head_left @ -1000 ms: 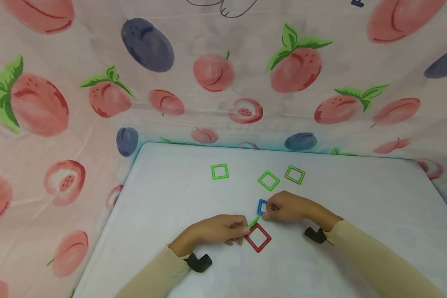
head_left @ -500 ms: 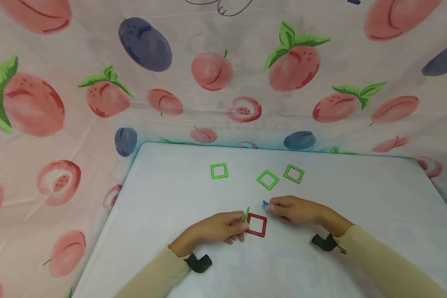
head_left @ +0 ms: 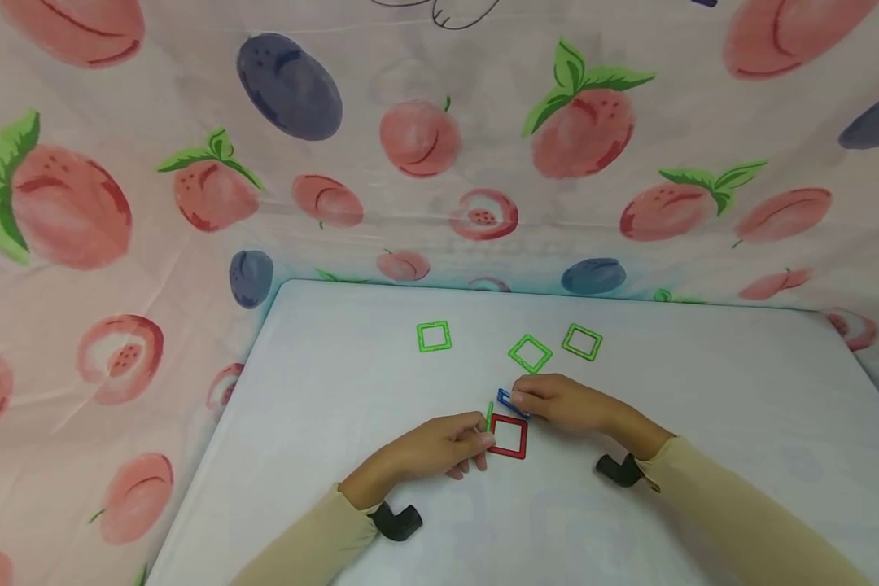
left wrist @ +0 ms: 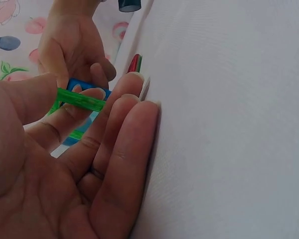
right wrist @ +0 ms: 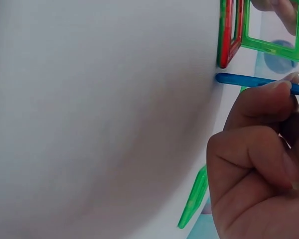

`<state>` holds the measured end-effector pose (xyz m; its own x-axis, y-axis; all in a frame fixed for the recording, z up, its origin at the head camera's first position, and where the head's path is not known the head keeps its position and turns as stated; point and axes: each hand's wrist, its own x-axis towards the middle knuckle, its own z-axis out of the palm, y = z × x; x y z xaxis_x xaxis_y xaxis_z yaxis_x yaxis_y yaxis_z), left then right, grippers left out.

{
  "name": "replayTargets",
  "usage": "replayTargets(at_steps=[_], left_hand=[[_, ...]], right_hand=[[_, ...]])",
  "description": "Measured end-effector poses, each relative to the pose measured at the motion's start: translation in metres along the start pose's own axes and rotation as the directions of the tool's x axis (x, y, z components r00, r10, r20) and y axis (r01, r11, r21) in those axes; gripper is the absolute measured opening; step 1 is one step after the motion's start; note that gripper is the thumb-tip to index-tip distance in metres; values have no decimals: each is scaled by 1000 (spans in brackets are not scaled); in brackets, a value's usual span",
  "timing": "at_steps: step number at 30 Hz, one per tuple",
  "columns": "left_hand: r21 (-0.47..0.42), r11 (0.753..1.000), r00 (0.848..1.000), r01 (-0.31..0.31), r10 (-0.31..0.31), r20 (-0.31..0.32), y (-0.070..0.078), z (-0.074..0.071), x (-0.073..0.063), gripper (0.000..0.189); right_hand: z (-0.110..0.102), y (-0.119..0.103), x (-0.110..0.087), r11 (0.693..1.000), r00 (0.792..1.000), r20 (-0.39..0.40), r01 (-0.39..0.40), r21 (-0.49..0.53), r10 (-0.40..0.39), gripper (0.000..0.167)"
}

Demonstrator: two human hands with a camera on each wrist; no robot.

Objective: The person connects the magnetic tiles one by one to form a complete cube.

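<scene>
Blue square [right wrist: 249, 80] pinched in right hand [head_left: 557, 400] beside red square [head_left: 523, 438]; upright green square [head_left: 490, 417] pinched in left hand [head_left: 439, 443] at red square's left edge; beyond, three flat green frames [head_left: 521, 363]; held squares partly covered.

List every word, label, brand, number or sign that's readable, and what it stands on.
No text can be read.
Pale fruit-print cloth backdrop: dark marks, cut off at the head view's top, unreadable.
Red square plastic frame, blue square plastic frame, green square plastic frames: no legible lettering.

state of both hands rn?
Left hand: closed, pinching a green square frame between thumb and fingers.
Right hand: closed, pinching the blue frame.
</scene>
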<state>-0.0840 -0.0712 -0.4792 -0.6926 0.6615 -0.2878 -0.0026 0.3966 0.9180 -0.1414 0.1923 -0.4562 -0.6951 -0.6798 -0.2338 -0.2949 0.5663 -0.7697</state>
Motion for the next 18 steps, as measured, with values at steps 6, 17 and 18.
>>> replayTargets(at_steps=[6,17,18], left_hand=[[2,1000,1000,-7,7,-5,0,1,1,27],[3,1000,1000,7,-7,-23,1,2,0,26],[5,1000,1000,9,-9,-23,1,2,0,25]], right_hand=[[0,-2,3,998,1000,0,31,-50,-31,29],[2,-7,5,989,996,8,89,-117,-88,29],[2,-8,5,989,996,10,87,-117,-87,29]])
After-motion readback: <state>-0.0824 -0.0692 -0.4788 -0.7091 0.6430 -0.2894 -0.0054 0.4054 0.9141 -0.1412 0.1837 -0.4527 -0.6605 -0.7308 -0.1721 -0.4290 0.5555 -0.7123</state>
